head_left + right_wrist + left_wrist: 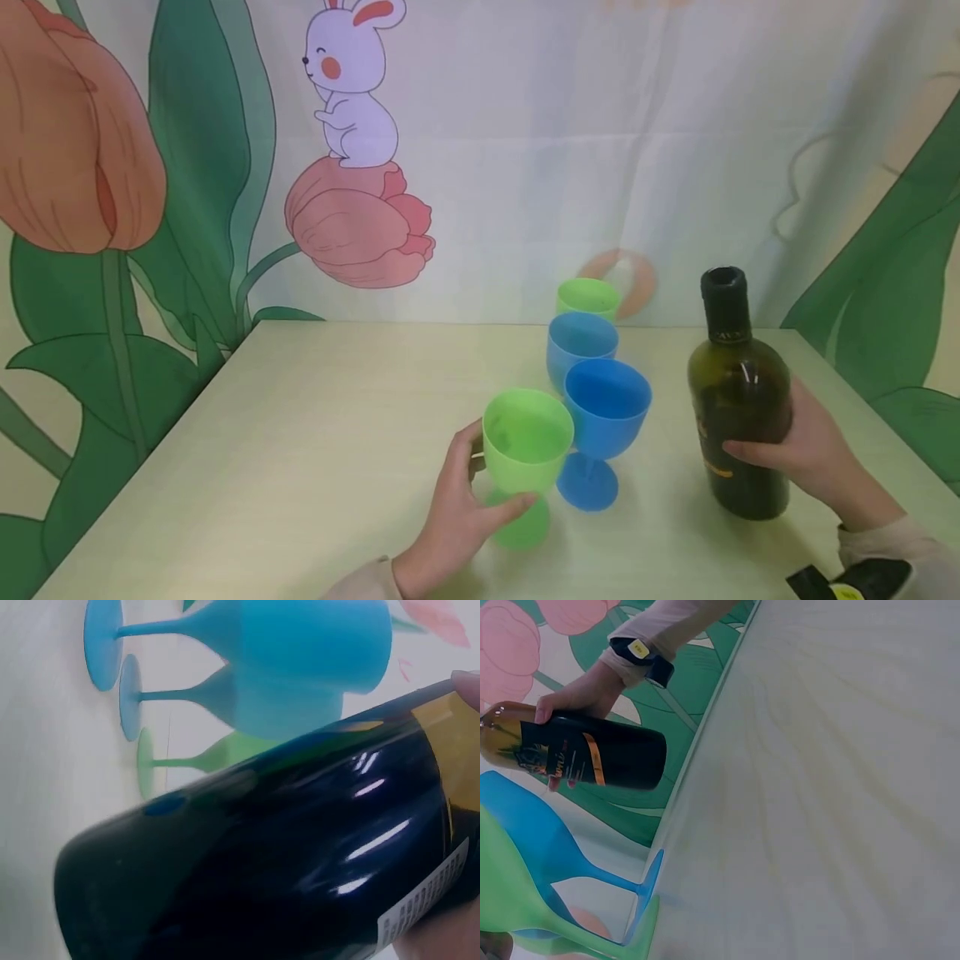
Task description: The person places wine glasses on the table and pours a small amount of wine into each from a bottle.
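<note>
My left hand [459, 512] holds a light green plastic goblet [525, 442], thumb in front at the base of the bowl and fingers behind it. Beside that goblet, a blue goblet [607, 412] stands upright. On the right, my right hand [813, 454] grips a dark green wine bottle [742, 404] round its body, the neck pointing up. In the left wrist view the bottle [626, 754] shows its label and its base is above the tabletop. The bottle [247, 870] fills much of the right wrist view, tilted there.
Behind the front goblets stand a paler blue goblet [581, 342] and another green goblet [587, 297], in a row toward the table's far edge. The pale tabletop [322, 425] runs back to a printed curtain [510, 167]. A dark strap device [855, 581] sits on the right sleeve.
</note>
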`<state>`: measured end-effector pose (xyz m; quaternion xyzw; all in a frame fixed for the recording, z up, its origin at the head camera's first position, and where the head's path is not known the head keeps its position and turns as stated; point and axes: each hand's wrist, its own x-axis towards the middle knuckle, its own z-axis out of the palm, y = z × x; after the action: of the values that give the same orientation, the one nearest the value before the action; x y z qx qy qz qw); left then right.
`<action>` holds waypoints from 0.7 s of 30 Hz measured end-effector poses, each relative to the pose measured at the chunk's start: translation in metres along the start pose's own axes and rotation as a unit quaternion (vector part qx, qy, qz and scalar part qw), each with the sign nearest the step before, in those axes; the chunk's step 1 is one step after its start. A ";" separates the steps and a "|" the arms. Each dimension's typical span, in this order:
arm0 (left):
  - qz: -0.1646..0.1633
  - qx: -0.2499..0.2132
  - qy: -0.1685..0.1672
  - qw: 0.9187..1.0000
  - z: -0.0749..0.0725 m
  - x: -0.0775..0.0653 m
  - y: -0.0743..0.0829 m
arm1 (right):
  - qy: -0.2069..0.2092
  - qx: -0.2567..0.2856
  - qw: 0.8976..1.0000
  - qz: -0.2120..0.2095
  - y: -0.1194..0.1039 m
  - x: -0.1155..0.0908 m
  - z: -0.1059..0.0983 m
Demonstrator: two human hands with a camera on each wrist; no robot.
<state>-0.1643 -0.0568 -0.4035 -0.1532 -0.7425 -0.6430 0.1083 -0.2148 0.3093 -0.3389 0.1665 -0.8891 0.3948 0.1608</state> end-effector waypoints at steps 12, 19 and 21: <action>0.002 0.003 0.001 1.000 -0.002 -0.002 0.001 | -0.046 -0.095 0.993 -0.058 -0.038 -0.002 -0.004; -0.003 0.002 -0.004 1.000 -0.003 -0.002 0.002 | -0.059 -0.156 0.978 -0.122 -0.049 -0.002 -0.007; -0.004 0.004 -0.004 1.000 -0.004 -0.002 0.002 | -0.069 -0.162 0.976 -0.131 -0.052 -0.002 -0.008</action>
<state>-0.1619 -0.0602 -0.4015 -0.1521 -0.7463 -0.6397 0.1034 -0.1895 0.2828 -0.3006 0.2803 -0.9206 0.2084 0.1746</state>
